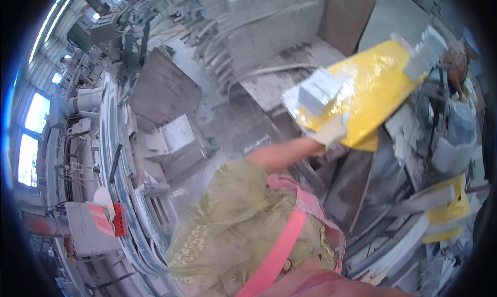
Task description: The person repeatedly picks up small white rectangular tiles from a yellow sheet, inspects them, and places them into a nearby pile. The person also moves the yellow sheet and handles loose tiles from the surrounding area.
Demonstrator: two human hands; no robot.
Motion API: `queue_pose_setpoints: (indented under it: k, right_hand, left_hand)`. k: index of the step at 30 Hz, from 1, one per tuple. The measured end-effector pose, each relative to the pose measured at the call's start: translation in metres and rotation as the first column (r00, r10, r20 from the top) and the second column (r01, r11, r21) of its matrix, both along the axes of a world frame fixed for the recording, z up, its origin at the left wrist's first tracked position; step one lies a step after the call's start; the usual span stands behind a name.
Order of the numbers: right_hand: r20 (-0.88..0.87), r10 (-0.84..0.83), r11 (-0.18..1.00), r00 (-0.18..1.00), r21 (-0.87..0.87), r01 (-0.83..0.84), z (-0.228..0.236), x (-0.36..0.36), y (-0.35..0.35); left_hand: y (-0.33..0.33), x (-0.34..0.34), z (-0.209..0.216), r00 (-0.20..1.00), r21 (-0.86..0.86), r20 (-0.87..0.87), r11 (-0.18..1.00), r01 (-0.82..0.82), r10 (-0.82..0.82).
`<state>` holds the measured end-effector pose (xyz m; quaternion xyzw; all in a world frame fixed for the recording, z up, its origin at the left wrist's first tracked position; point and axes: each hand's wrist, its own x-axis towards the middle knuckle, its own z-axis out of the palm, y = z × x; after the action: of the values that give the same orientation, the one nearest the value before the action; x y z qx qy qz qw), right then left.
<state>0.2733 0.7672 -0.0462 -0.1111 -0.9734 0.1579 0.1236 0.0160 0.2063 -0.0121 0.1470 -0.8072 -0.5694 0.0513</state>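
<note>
The big yellow sheet (380, 84), its long way running low left to high right, with a grey block (317, 96) near its left end, lay mostly up and right from the nearer left hand (331, 131), whose fingers touched its edge, too blurry to tell if pinching, and I could read no writing.

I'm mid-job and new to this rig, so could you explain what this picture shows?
There is no robot here: a person works by hand. The picture comes from a wide fisheye camera on their head, looking down, so straight edges bend. The olive sleeve and pink strap are the person's own clothing. Their left hand, pale as if gloved, is at the edge of a shiny yellow sheet; blur hides whether it grips it. A pale grey block appears to rest on that sheet. The right hand is out of view.
</note>
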Motion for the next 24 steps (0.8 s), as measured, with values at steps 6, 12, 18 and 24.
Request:
queue_pose_setpoints:
  k: [6,12,18,24]
  right_hand:
    - [0.484,-0.117,0.893,0.867,0.434,-0.122,-0.049,0.074,0.046]
    - [0.262,-0.28,0.763,0.924,0.644,0.049,-0.043,-0.001,0.002]
    - [-0.029,-0.16,0.987,0.987,0.02,0.16,0.006,0.008,-0.032]
    - [-0.035,-0.156,0.931,0.987,0.329,0.159,0.037,-0.033,-0.017]
  left_hand:
    - [-0.007,0.006,0.01,0.992,-0.123,0.121,0.992,0.032,-0.017]
    - [-0.005,0.0,0.022,0.984,-0.2,0.177,0.979,0.037,-0.001]
    - [-0.009,0.001,0.009,0.99,-0.161,0.135,0.986,0.053,-0.032]
    - [-0.04,-0.029,-0.026,0.98,0.163,0.005,0.967,0.195,-0.199]
